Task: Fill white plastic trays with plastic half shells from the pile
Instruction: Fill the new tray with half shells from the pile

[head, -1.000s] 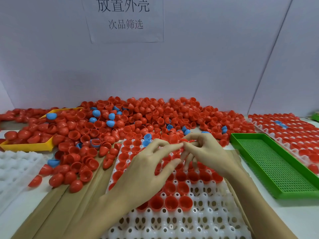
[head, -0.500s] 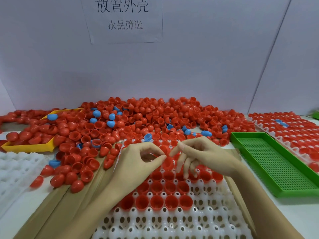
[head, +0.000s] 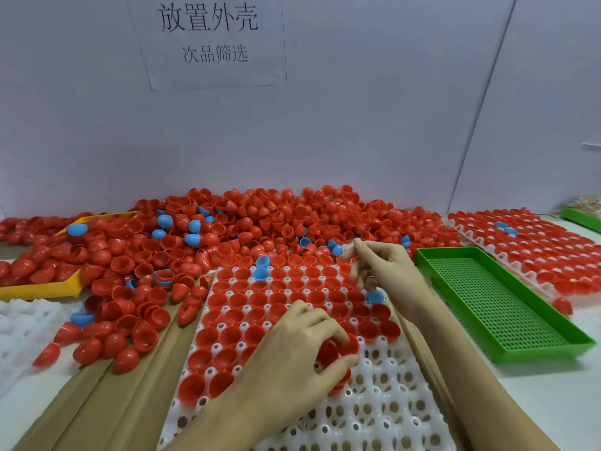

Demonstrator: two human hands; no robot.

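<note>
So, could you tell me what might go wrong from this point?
The left hand grips several red shells at once, so one could slip out or seat crooked in the white tray. Blue shells sit among the red ones, so colours may get mixed further.

Pale table [head: 536, 402] bears shell pile [head: 260, 229], trays, probably cardboard [head: 97, 402].

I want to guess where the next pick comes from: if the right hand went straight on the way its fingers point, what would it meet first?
Probably the pile of red half shells just beyond the white tray's far edge. The right hand hovers, fingers pointing up-left toward it; depth is uncertain.
</note>
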